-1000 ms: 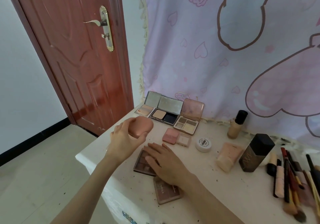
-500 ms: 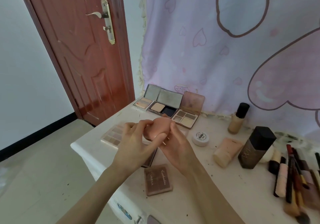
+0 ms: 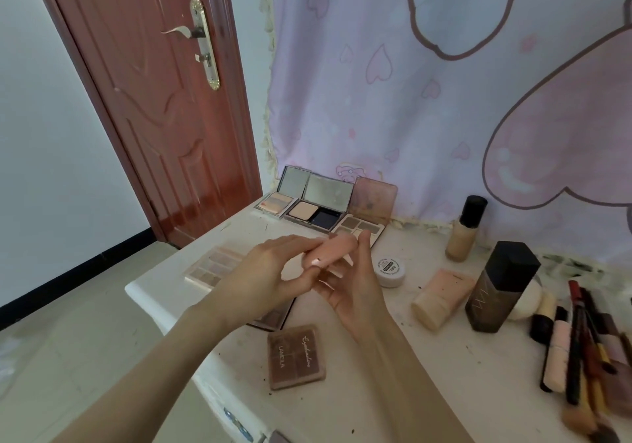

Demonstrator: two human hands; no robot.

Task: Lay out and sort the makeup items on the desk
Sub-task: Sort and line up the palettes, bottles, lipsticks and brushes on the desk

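A round peach compact (image 3: 330, 250) is held above the desk between both hands. My left hand (image 3: 263, 278) grips its left side and my right hand (image 3: 352, 285) holds it from the right and below, fingers curled around it. Beneath the hands a dark eyeshadow palette (image 3: 273, 317) is partly hidden. A brown closed palette (image 3: 295, 357) lies near the front edge, and a pale palette (image 3: 213, 266) sits to the left. Three open palettes (image 3: 325, 210) stand at the back against the curtain.
To the right lie a small white jar (image 3: 390, 269), a peach tube (image 3: 441, 299), a dark square bottle (image 3: 501, 287), a foundation bottle (image 3: 465, 230) and a row of brushes and pencils (image 3: 581, 346). The white desk (image 3: 393, 391) ends at left near a red door (image 3: 154, 100).
My left hand lifted the compact from the left and brought it over the desk's middle. My right hand left the dark palette and joined it on the compact. The view shifted down.
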